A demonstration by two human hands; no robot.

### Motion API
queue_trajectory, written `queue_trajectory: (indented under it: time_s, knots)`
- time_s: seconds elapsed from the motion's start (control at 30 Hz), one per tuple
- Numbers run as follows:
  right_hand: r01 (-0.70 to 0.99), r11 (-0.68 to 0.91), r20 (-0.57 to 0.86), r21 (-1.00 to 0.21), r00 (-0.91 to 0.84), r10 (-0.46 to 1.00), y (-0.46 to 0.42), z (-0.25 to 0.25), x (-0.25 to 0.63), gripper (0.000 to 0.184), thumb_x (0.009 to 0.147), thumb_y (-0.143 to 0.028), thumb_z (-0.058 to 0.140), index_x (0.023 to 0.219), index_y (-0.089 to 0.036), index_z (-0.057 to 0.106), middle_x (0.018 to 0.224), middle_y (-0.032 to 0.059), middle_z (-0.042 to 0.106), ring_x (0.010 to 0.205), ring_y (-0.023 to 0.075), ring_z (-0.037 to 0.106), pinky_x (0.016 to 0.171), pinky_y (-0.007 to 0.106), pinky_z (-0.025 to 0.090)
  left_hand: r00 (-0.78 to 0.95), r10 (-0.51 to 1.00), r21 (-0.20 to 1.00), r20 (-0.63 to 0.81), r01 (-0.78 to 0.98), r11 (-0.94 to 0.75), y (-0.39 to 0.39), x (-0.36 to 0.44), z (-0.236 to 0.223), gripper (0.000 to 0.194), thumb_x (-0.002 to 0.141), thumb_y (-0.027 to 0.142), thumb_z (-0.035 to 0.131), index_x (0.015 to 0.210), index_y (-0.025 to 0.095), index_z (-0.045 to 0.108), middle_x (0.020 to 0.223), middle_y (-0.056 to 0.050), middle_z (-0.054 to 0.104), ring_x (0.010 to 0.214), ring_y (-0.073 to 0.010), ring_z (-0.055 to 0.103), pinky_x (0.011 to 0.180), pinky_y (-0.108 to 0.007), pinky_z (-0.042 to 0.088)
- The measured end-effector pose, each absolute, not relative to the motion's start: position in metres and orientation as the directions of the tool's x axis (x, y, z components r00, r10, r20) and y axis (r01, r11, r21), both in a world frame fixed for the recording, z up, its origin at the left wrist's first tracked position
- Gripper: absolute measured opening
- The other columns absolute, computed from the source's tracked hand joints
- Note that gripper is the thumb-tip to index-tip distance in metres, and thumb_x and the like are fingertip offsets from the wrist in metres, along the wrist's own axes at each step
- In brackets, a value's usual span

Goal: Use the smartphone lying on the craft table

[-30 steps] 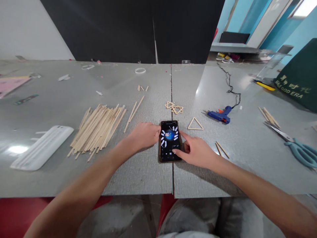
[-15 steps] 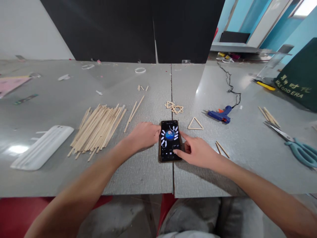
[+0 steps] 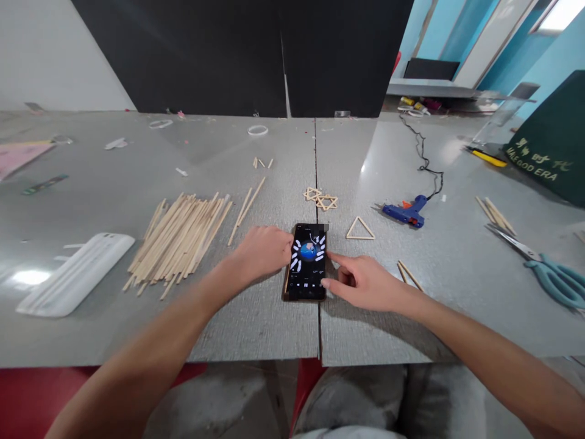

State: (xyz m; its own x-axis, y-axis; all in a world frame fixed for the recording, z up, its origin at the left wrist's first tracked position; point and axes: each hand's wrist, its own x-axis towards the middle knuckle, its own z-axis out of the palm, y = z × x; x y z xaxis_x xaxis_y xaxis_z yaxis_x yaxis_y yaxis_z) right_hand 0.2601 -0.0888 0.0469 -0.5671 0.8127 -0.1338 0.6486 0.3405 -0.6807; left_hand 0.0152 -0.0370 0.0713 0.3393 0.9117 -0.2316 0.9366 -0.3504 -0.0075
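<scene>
A smartphone [image 3: 303, 292] lies slightly turned on the grey table, its lit screen showing a blue globe with white shapes and playback controls. My left hand [image 3: 265, 251] is closed at the phone's upper left edge, its fingertips partly hidden. On the opposite side, my right hand [image 3: 365, 280] grips the right edge with index finger and thumb, the other fingers curled under. Just beyond the phone are two small stick stars [image 3: 326, 202] and a stick triangle [image 3: 360, 236]. A pile of thin wooden sticks [image 3: 180, 244] lies left of my left hand.
A blue glue gun [image 3: 406, 213] with a black cord rests at right, with scissors [image 3: 543, 268] and a yellow cutter [image 3: 488, 158] farther over. Loose sticks [image 3: 411, 274] lie beside my right forearm. A white case [image 3: 77, 274] is at far left. Black panels [image 3: 205, 55] stand behind.
The phone has shifted a little to the left and turned, its lower end swinging left. My right thumb has moved from over the screen to its right edge.
</scene>
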Motion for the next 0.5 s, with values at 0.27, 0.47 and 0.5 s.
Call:
queue_trajectory:
  time_s: [0.27,0.47,0.5]
  knots:
    - [0.659,0.384,-0.141,-0.646,-0.598,0.789,-0.0910,0.0473,0.2599,0.051,0.101,-0.052,0.060,0.136,-0.016,0.066,0.069,-0.0019,0.071,0.058,0.0154,0.058,0.059,0.028,0.032,0.269,0.933,0.000,-0.241,0.961,-0.277,-0.0399,0.0166,0.0744,0.034,0.093,0.019,0.046,0.085,0.020,0.079,0.094,-0.018,0.080,0.087,-0.0372,0.076,0.072,-0.040,0.047]
    - [0.671,0.392,-0.136,-0.629,-0.592,0.795,-0.0923,0.0486,0.2583,0.050,0.100,-0.052,0.062,0.136,-0.017,0.066,0.071,-0.0010,0.073,0.059,0.0159,0.060,0.058,0.029,0.031,0.269,0.928,-0.023,-0.259,0.958,-0.285,-0.0398,0.0173,0.0764,0.034,0.093,0.018,0.045,0.087,0.020,0.079,0.097,-0.017,0.081,0.086,-0.0331,0.076,0.070,-0.037,0.046]
    - [0.678,0.382,-0.132,-0.628,-0.576,0.807,-0.0933,0.0490,0.2567,0.049,0.100,-0.051,0.061,0.137,-0.018,0.067,0.071,-0.0011,0.073,0.059,0.0159,0.061,0.059,0.029,0.031,0.267,0.927,-0.019,-0.263,0.959,-0.282,-0.0395,0.0174,0.0767,0.035,0.093,0.018,0.045,0.087,0.020,0.079,0.097,-0.016,0.081,0.087,-0.0329,0.075,0.070,-0.037,0.046]
